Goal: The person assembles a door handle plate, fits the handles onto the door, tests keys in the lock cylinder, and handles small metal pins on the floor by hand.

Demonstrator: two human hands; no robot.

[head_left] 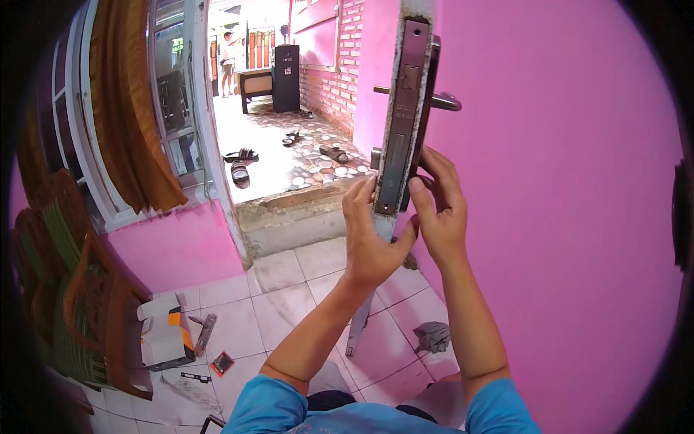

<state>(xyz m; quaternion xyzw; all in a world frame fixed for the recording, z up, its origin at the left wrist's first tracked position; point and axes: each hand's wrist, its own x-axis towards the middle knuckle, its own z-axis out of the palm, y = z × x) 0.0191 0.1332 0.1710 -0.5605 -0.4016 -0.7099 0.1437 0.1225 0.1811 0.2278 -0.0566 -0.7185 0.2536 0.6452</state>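
Observation:
A door stands edge-on in front of me, with a metal lock faceplate set into its edge. On the right face is a dark handle plate with a lever handle. A small cylinder knob sticks out on the left face. My left hand is curled against the left side at the lock's lower end, just under the knob. My right hand has bent fingers around the handle plate's lower end. Some fingertips are hidden behind the door and plate.
An opened box, an old handle plate and a small red packet lie on the tiles at left, near a wooden chair. A grey cloth lies below the door. Sandals and a person are outside the doorway.

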